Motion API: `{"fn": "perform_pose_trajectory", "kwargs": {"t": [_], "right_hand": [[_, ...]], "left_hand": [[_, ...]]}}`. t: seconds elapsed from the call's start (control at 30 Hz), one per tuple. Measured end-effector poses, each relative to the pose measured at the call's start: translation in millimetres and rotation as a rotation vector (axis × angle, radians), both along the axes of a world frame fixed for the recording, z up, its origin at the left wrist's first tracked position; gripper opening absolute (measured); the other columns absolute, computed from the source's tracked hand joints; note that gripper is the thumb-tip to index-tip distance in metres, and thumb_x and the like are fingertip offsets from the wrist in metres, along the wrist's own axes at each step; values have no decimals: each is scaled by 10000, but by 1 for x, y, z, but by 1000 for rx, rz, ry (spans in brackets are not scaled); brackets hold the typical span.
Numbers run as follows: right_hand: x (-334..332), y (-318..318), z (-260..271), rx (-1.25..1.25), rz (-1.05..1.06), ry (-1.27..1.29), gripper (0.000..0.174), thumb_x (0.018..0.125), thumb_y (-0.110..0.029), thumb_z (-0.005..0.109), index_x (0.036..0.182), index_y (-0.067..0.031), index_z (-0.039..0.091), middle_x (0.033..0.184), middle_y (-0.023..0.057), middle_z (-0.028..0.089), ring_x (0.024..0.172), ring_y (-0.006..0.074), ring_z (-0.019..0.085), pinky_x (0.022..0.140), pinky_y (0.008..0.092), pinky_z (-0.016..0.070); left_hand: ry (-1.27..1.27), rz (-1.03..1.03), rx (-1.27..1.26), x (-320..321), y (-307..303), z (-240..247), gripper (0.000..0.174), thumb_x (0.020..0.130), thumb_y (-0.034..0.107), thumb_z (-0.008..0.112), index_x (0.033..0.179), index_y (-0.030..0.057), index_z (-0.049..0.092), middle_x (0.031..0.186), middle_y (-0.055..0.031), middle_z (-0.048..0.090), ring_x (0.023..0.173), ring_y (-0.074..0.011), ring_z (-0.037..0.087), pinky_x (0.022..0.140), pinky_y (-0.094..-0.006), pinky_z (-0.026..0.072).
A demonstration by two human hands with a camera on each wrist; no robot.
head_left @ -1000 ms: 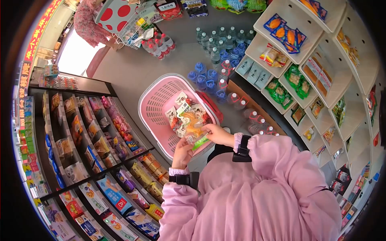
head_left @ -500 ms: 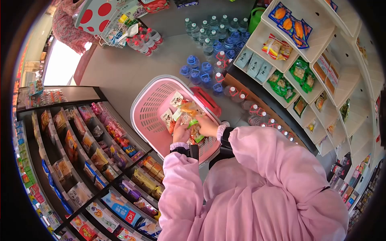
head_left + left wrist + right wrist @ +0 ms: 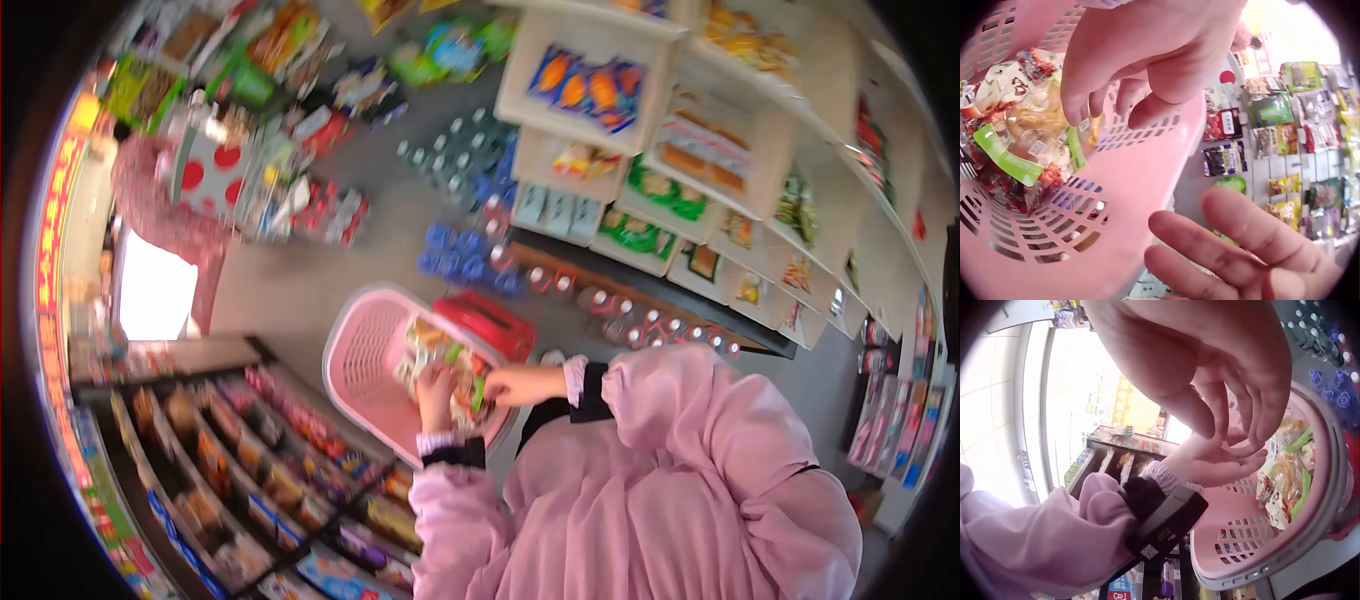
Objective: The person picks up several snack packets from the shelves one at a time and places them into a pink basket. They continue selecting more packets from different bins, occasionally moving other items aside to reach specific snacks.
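A pink plastic basket (image 3: 372, 345) with slotted walls stands on the floor in front of me, holding several snack packs. Among them, a clear bag (image 3: 1038, 128) of yellowish food with green edging rests on white and red packets (image 3: 1007, 87). My left hand (image 3: 435, 395) hovers over the basket, its fingers loosely bent with nothing in them. Beside it, at the basket's near side, is my right hand (image 3: 522, 384), also holding nothing. In the left wrist view, the right hand (image 3: 1241, 250) shows its fingers spread apart.
To the left, dark shelves (image 3: 255, 535) hold packaged snacks. Blue-capped bottles (image 3: 465, 255) stand past the basket, next to a red item (image 3: 490, 325). White bins (image 3: 590, 90) of packets rise at the right. A person (image 3: 150, 190) is near a polka-dotted panel (image 3: 210, 175).
The clear bag left my hands and now lies on the other packs in the basket. Both hands have let go. The head view has shifted, with more of the far floor showing.
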State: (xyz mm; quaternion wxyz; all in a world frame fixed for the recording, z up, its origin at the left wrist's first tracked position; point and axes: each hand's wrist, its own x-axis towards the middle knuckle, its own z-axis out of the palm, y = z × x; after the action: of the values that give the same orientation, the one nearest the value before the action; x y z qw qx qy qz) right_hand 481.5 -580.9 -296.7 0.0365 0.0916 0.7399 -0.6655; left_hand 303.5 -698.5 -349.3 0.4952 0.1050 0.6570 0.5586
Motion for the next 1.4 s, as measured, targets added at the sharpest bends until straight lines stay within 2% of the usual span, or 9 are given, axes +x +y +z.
{"fn": "perform_pose_trajectory", "kwargs": {"t": [0.13, 0.27, 0.4, 0.47, 0.53, 0.67, 1.07, 1.27, 1.4], "right_hand": [[75, 25, 20, -174, -132, 41, 204, 773, -104, 520, 947, 2, 538, 881, 102, 583, 811, 176, 561, 716, 297, 448], [162, 50, 81, 121, -320, 146, 204, 736, -101, 533, 907, 5, 564, 850, 108, 594, 780, 184, 563, 690, 296, 442], [253, 63, 146, 119, -496, 67, 221, 760, -113, 530, 943, 10, 543, 861, 115, 587, 790, 186, 562, 696, 289, 444], [300, 62, 186, 0, -593, -25, 221, 763, -118, 532, 944, 7, 542, 876, 115, 584, 790, 186, 562, 698, 289, 445], [340, 69, 190, 362, -611, 113, 223, 813, -130, 508, 998, -5, 514, 892, 79, 573, 786, 129, 545, 692, 264, 450], [422, 71, 232, 439, -800, 153, 212, 820, -113, 510, 998, 0, 515, 892, 78, 578, 823, 135, 552, 715, 264, 449], [641, 133, 412, 1016, -1512, 446, 208, 741, -75, 546, 937, -8, 554, 785, 82, 592, 713, 156, 568, 655, 280, 461], [687, 170, 462, 1892, -1545, -432, 214, 701, -17, 508, 909, 20, 541, 829, 169, 588, 794, 286, 574, 693, 341, 457], [689, 178, 468, 1808, -1410, -685, 183, 682, -25, 515, 856, 21, 550, 818, 189, 586, 779, 329, 572, 673, 376, 460]], "left_hand": [[243, -196, 144, 40, 35, 60, 185, 810, 37, 490, 988, -1, 523, 850, -36, 550, 770, -103, 515, 676, -229, 448], [394, -466, 267, 102, 91, 116, 220, 820, 51, 504, 1032, -8, 505, 888, -53, 559, 783, -109, 519, 699, -236, 445], [740, -1021, 516, 175, 148, 162, 311, 834, 124, 522, 1109, -12, 471, 979, -73, 544, 841, -133, 506, 736, -261, 421], [424, -1069, 455, 232, 164, 205, 309, 817, 24, 499, 1117, -19, 438, 977, -108, 545, 849, -146, 541, 742, -253, 443], [558, -1191, 550, 278, 179, 229, 320, 812, 32, 513, 1122, -9, 444, 978, -105, 557, 856, -141, 545, 750, -251, 440], [733, -1414, 762, 366, 199, 278, 321, 807, 49, 531, 1118, 6, 467, 958, -103, 585, 860, -140, 560, 761, -252, 438], [759, -1373, 1347, 561, 234, 438, 293, 788, 75, 537, 1070, 5, 497, 894, -102, 596, 802, -168, 577, 730, -271, 451], [841, -1271, 1367, 624, 273, 501, 264, 827, 34, 450, 1086, 6, 488, 910, -69, 580, 863, -123, 550, 771, -245, 428], [949, -1175, 1380, 661, 309, 513, 272, 813, 34, 432, 1078, 9, 488, 920, -116, 592, 855, -155, 567, 755, -258, 437]]}}
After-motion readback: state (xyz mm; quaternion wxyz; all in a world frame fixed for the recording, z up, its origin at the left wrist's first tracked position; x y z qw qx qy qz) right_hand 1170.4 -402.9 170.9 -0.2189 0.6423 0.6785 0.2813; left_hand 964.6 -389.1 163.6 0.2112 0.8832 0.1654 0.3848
